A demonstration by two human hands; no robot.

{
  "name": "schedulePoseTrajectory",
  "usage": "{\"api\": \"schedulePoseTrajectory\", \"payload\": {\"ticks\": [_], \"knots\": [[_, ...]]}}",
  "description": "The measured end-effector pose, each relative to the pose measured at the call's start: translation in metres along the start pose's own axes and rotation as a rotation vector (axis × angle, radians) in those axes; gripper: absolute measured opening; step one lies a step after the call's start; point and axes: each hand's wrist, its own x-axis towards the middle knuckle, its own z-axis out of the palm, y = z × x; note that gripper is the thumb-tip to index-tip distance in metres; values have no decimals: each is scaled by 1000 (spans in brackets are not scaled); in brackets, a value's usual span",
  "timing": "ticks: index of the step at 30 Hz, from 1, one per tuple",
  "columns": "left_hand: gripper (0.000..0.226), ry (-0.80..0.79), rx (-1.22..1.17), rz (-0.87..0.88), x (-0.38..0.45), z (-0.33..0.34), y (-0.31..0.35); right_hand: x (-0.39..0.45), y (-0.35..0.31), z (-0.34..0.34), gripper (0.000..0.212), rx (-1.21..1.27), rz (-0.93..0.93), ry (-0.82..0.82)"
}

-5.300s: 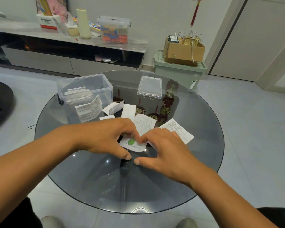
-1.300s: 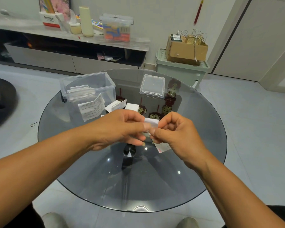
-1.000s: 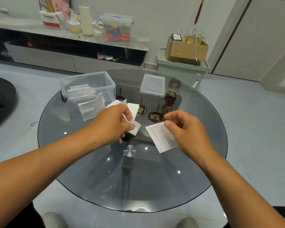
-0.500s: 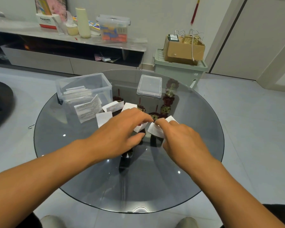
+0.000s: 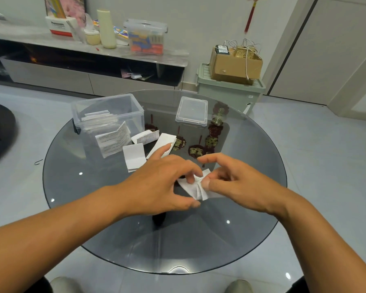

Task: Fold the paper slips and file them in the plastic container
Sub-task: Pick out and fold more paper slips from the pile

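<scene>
Both hands meet over the middle of the round glass table (image 5: 76,187). My left hand (image 5: 159,185) and my right hand (image 5: 232,182) pinch one white paper slip (image 5: 195,187) between their fingertips; the slip is creased and partly hidden under the fingers. A clear plastic container (image 5: 108,111) stands at the table's back left with several folded slips upright inside. A printed slip (image 5: 112,140) leans against its front wall. Three more slips lie beside it: a folded white one (image 5: 134,156), a long one (image 5: 163,143) and a printed one (image 5: 145,137).
The container's clear lid (image 5: 191,112) lies at the back of the table. Red and gold ornaments (image 5: 211,136) show through the glass. Behind stand a low cabinet (image 5: 89,66) with boxes and a green bin (image 5: 230,92) carrying a cardboard box.
The left hand laid its folded slip down on the table near the container. Both hands then came toward me and now pinch the slip that the right hand held.
</scene>
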Motion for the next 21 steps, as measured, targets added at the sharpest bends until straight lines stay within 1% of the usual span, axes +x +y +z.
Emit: {"api": "schedulePoseTrajectory", "payload": {"ticks": [2, 4, 7, 10, 11, 13, 17, 19, 21], "knots": [[45, -28, 34, -8, -2, 6, 3, -1, -1, -2, 46, -1, 8, -30], [43, -23, 37, -35, -3, 11, 5, 0, 1, -1, 43, 4, 7, -19], [33, 29, -90, -133, -2, 18, 8, 2, 3, -1, 42, 9, -8, 25], [17, 95, -179, -223, 0, 24, 9, 1, 5, -4, 63, 82, -26, -28], [15, 100, -202, -248, 0, 24, 8, 1, 5, -4, 68, 110, -34, -37], [25, 82, -204, -268, -1, 23, 8, 3, 8, -3, 70, 108, -38, 5], [42, 107, -159, -235, -3, 19, 8, 7, 9, 6, 70, -173, 17, 153], [44, 141, -22, -121, -1, 14, 6, 9, 11, 7, 61, -201, 43, 197], [33, 117, 153, 34, 1, 8, 4, 11, 11, 7, 43, -217, 68, 229]]}}
